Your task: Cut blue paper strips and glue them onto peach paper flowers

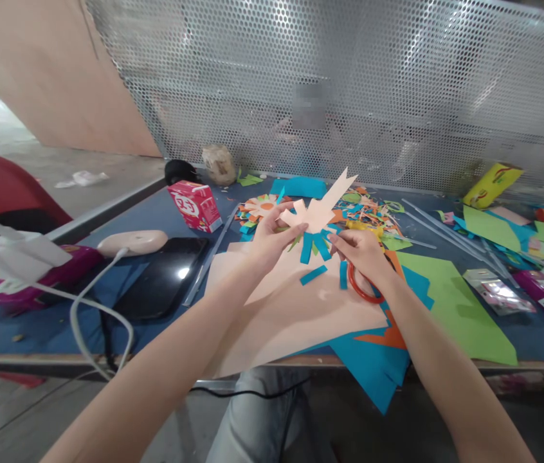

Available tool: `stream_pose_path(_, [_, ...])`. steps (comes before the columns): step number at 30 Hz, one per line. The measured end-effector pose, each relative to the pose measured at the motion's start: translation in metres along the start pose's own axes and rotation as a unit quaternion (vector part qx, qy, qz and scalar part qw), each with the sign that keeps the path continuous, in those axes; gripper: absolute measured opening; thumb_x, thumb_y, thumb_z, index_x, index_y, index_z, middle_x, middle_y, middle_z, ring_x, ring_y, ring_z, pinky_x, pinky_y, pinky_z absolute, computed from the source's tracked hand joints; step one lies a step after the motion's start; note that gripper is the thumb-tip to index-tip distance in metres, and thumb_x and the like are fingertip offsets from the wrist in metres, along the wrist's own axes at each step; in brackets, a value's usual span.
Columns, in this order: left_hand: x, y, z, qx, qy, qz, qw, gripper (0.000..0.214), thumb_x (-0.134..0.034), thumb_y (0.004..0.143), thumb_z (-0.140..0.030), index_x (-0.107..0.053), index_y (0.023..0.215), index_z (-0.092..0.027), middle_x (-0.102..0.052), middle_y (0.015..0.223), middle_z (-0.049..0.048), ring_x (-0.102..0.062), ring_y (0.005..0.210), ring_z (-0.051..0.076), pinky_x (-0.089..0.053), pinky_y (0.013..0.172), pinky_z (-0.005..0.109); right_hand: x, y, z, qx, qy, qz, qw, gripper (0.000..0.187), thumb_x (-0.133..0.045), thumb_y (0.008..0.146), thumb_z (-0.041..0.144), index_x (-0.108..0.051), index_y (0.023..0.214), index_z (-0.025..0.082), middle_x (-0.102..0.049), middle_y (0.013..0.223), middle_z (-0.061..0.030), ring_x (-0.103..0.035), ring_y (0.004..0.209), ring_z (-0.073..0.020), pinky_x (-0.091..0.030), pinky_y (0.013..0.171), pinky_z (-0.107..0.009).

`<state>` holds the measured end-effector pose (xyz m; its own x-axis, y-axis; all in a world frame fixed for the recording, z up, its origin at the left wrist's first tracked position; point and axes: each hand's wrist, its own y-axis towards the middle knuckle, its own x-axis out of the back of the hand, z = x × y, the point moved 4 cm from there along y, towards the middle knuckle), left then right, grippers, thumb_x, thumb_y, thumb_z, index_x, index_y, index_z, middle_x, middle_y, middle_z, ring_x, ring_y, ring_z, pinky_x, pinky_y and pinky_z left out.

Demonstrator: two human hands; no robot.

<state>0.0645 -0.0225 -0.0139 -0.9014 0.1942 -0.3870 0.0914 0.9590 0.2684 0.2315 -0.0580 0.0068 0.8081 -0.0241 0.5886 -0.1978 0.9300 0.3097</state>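
Observation:
My left hand (276, 235) pinches a pale peach paper cutout (314, 214), shaped with a long notched strip pointing up and right. Blue paper strips (306, 248) and some green ones fan out from its lower edge. The fingers of my right hand (356, 252) close on one of the blue strips at the right side of the cutout. Below that hand lie scissors with red-orange handles (364, 292), partly hidden by it. Two loose blue strips (313, 275) rest on the large peach sheet (281, 321) under my hands.
Coloured scraps (363, 209) pile up behind my hands. A pink box (195, 206), a black phone (162, 276) and a white corded device (132, 243) stand or lie left. Green sheets (465, 308) and a yellow packet (494, 184) are right. A perforated metal panel (253, 71) borders the back.

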Motion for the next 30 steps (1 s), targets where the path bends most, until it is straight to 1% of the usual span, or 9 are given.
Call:
stream_pose_path(9, [0.0, -0.002, -0.001, -0.002, 0.023, -0.002, 1.0, 0.045, -0.077, 0.055, -0.023, -0.054, 0.094, -0.019, -0.037, 0.04, -0.0129, -0.036, 0.035, 0.003, -0.027, 0.038, 0.015, 0.0, -0.001, 0.001, -0.003, -0.004, -0.01, 1.0, 0.046, -0.049, 0.077, 0.055, -0.059, 0.055, 0.016, -0.048, 0.045, 0.0023, -0.044, 0.043, -0.0079, -0.034, 0.047, -0.022])
stream_pose_path(14, [-0.002, -0.002, 0.0, 0.005, 0.011, 0.003, 1.0, 0.049, -0.077, 0.053, -0.022, -0.054, 0.096, -0.018, -0.052, 0.049, -0.0089, -0.044, 0.04, 0.004, -0.031, 0.04, 0.015, 0.0, -0.001, 0.002, -0.007, -0.007, -0.011, 1.0, 0.048, -0.05, 0.076, 0.058, -0.058, 0.053, 0.016, -0.047, 0.043, 0.0024, -0.042, 0.042, -0.0077, -0.032, 0.046, -0.022])
stream_pose_path(16, [-0.003, -0.001, 0.001, 0.015, -0.005, 0.0, 1.0, 0.047, -0.077, 0.053, -0.02, -0.055, 0.095, -0.018, -0.051, 0.049, -0.0088, -0.044, 0.04, 0.003, -0.031, 0.04, 0.015, 0.0, -0.002, 0.0, -0.007, -0.003, -0.01, 1.0, 0.049, -0.05, 0.075, 0.06, -0.059, 0.053, 0.016, -0.047, 0.043, 0.0022, -0.042, 0.042, -0.0079, -0.032, 0.046, -0.023])
stream_pose_path(19, [-0.001, 0.0, 0.002, 0.055, -0.06, -0.027, 0.996, 0.042, -0.076, 0.052, -0.016, -0.057, 0.09, -0.017, -0.051, 0.049, -0.0082, -0.046, 0.041, 0.003, -0.033, 0.041, 0.015, -0.001, 0.0, -0.007, -0.008, 0.052, 0.0, 0.999, 0.057, -0.038, 0.079, 0.063, -0.059, 0.055, 0.017, -0.048, 0.044, 0.0004, -0.043, 0.042, -0.0084, -0.033, 0.045, -0.023])
stream_pose_path(21, [0.002, 0.0, 0.003, 0.1, -0.098, -0.053, 0.989, 0.037, -0.074, 0.053, -0.013, -0.059, 0.087, -0.016, -0.058, 0.058, -0.0042, -0.053, 0.048, 0.005, -0.04, 0.045, 0.015, 0.0, 0.002, -0.014, -0.019, 0.1, -0.012, 0.995, 0.061, -0.026, 0.084, 0.062, -0.06, 0.06, 0.017, -0.048, 0.047, -0.0007, -0.042, 0.041, -0.0085, -0.032, 0.043, -0.023])
stream_pose_path(23, [0.004, -0.001, 0.005, 0.151, -0.124, -0.063, 0.979, 0.029, -0.072, 0.057, -0.011, -0.061, 0.084, -0.015, -0.063, 0.068, -0.0008, -0.057, 0.054, 0.007, -0.046, 0.05, 0.017, 0.004, 0.004, -0.017, -0.015, 0.102, -0.053, 0.993, 0.049, -0.032, 0.084, 0.057, -0.059, 0.074, 0.018, -0.053, 0.059, -0.0015, -0.044, 0.044, -0.0088, -0.034, 0.042, -0.023])
stream_pose_path(25, [0.003, -0.003, 0.007, 0.21, -0.148, -0.043, 0.965, 0.018, -0.069, 0.062, -0.01, -0.062, 0.079, -0.015, -0.063, 0.068, 0.0008, -0.058, 0.055, 0.007, -0.048, 0.051, 0.017, 0.01, 0.004, -0.014, 0.029, 0.042, -0.112, 0.992, 0.032, -0.047, 0.081, 0.048, -0.055, 0.094, 0.02, -0.057, 0.082, -0.0041, -0.049, 0.055, -0.0105, -0.04, 0.047, -0.024])
stream_pose_path(28, [-0.003, -0.009, 0.011, 0.282, -0.171, 0.009, 0.944, 0.005, -0.062, 0.069, -0.009, -0.063, 0.071, -0.013, -0.061, 0.065, 0.0039, -0.056, 0.053, 0.007, -0.046, 0.047, 0.014, 0.013, 0.0, -0.002, 0.132, -0.08, -0.172, 0.973, 0.038, -0.057, 0.076, 0.037, -0.047, 0.111, 0.024, -0.047, 0.113, -0.0093, -0.052, 0.086, -0.0172, -0.048, 0.07, -0.032])
stream_pose_path(30, [-0.008, -0.012, 0.013, 0.31, -0.174, 0.035, 0.934, 0.009, -0.057, 0.072, -0.007, -0.063, 0.069, -0.012, -0.061, 0.064, 0.0058, -0.055, 0.052, 0.007, -0.044, 0.044, 0.014, 0.012, -0.002, 0.001, 0.161, -0.121, -0.206, 0.958, 0.048, -0.061, 0.073, 0.039, -0.044, 0.116, 0.024, -0.04, 0.122, -0.011, -0.045, 0.107, -0.0224, -0.044, 0.086, -0.039])
